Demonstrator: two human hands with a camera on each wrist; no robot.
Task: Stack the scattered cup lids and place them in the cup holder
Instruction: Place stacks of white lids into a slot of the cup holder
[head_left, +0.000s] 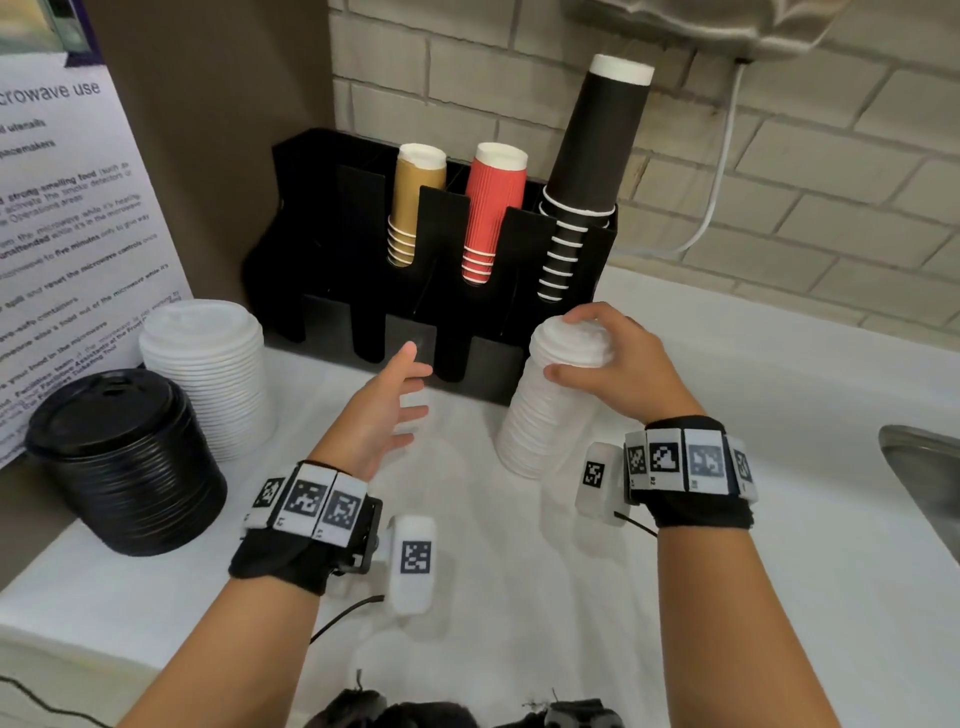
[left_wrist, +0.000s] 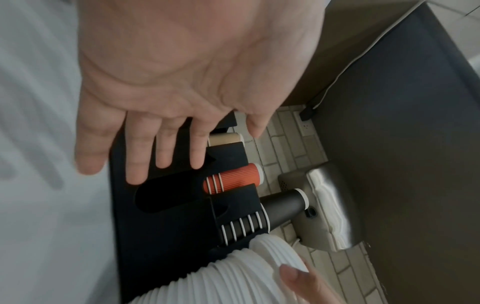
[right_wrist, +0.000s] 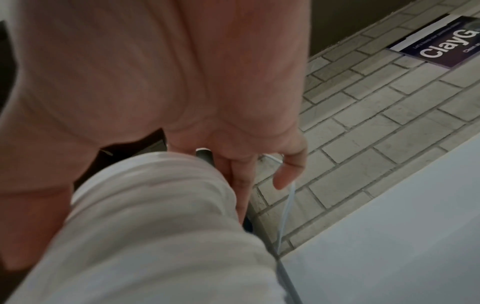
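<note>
Right hand grasps the tall stack of white plastic lids, apparently tilted; left hand, fingers released, should steady it toward the black cup holder.

A shared workplace kitchenette: a microwave-use notice stands at the left, a black holder of paper cups against the far brick wall, a steel sink at the right.

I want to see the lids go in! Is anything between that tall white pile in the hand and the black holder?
Nothing visible. The right hand grips the white lid stack just in front of the cup holder, with only bare counter between. The left hand hovers open beside it.
</note>
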